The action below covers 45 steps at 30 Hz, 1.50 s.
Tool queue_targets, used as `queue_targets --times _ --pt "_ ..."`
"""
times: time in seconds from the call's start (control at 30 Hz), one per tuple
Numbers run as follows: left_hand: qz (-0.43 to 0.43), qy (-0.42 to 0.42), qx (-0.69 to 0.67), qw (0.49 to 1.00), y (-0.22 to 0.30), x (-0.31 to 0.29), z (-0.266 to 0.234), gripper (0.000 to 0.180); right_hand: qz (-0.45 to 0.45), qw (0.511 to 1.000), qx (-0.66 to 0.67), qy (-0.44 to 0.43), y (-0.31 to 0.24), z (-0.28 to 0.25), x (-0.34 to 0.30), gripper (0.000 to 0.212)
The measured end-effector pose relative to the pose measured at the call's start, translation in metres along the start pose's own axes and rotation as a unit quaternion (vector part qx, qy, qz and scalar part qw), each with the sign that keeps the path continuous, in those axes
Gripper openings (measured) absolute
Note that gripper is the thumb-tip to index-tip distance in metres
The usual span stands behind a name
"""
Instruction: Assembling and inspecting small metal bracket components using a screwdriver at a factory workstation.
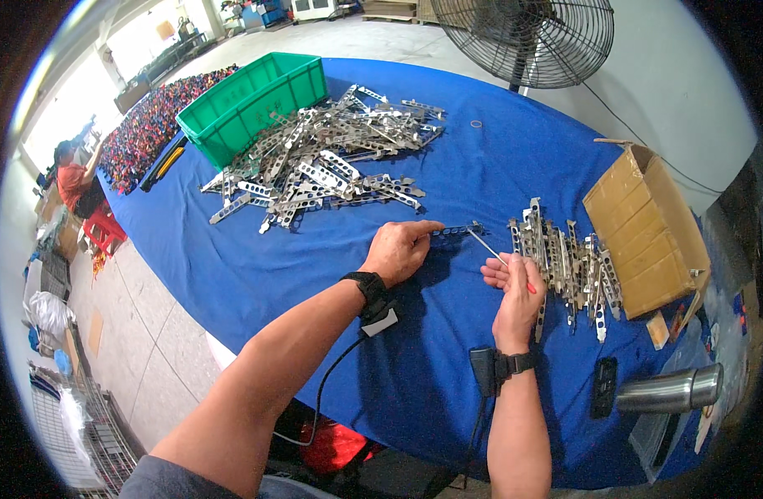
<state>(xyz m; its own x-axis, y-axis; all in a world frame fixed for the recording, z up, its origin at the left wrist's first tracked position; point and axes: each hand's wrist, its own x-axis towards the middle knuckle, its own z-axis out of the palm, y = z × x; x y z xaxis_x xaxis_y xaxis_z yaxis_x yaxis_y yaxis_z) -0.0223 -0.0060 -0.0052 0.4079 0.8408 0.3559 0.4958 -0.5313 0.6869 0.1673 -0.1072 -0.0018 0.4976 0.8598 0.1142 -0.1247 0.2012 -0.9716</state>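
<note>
Holding one end of a metal strip (pixel 454 230) in pinched fingers, the left hand (pixel 398 252) is over the blue table (pixel 273 283) in the head view. The right hand (pixel 514 295) grips a thin stick (pixel 489 249) with a red end, its tip at the strip's other end. More strips (pixel 568 266) lie between that hand and a brown box (pixel 643 229).

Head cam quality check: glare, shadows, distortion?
Head view: black corners, and the blue cloth's far edge bows, fisheye-style; windows at upper left wash out white; dark shadow beside the left hand; bright streaks on the metal flask; the strip at the fingertips lacks fine detail.
</note>
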Motion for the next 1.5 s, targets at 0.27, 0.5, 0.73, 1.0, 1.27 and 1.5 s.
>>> queue_targets --times 0.27,0.5,0.73,1.0,1.27,1.5 --pt "-0.015 -0.007 -0.011 1.0 0.005 0.0 -0.002 0.031 0.026 0.999 0.028 0.027 -0.004 -0.002 0.001 0.035" --pt "-0.02 -0.014 0.004 1.0 -0.001 0.002 0.0 0.03 0.017 0.998 0.027 0.046 -0.006 0.005 0.0 0.034" --pt "-0.018 -0.014 0.008 1.0 0.003 0.003 0.0 0.03 0.014 1.0 0.008 0.022 -0.004 -0.002 0.001 0.035" --pt "-0.004 -0.006 0.006 1.0 -0.001 0.003 0.002 0.03 0.012 0.999 0.011 0.033 -0.002 -0.002 0.001 0.035" --pt "0.0 -0.007 0.015 1.0 -0.005 0.003 0.004 0.03 0.014 1.0 0.018 0.017 -0.003 -0.001 0.0 0.034" --pt "0.003 0.0 0.008 1.0 -0.005 0.002 0.004 0.03 0.013 1.0 0.01 0.009 -0.005 -0.001 -0.001 0.035"
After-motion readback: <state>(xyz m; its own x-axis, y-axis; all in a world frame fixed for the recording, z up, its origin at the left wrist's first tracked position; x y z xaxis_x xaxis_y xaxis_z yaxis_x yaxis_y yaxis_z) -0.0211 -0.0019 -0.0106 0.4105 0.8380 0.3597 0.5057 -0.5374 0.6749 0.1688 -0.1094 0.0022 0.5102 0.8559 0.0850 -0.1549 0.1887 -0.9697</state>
